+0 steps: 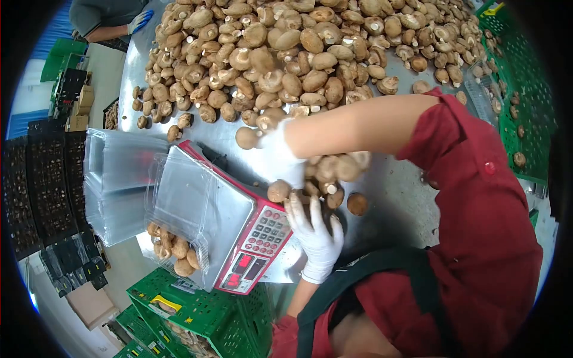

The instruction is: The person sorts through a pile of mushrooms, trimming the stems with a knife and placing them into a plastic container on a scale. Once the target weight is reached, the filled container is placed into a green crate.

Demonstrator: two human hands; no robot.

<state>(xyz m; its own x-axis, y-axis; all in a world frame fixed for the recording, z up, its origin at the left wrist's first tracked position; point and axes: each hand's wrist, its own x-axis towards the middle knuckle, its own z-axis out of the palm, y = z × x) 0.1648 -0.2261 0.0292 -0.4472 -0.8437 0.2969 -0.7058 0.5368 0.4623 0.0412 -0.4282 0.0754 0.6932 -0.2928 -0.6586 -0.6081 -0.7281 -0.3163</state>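
Note:
My right hand [279,156], in a white glove, reaches across to the front of a large heap of brown shiitake mushrooms [256,59]. Motion smears its fingers, with a mushroom [246,138] right beside them. Below it, my left hand [316,241], gloved in white too, has its fingers spread, the tips against a small group of mushrooms [327,170] on the metal table. One mushroom [279,191] lies by its fingertips. To the left, an open clear plastic clamshell box [179,203] rests on a red digital scale [256,238].
Stacked clear plastic boxes [113,179] stand left of the scale; mushrooms [176,247] lie at its lower left. Green crates [197,310] sit below, another green crate [528,101] at the right. Across the table is a co-worker's gloved hand [139,22].

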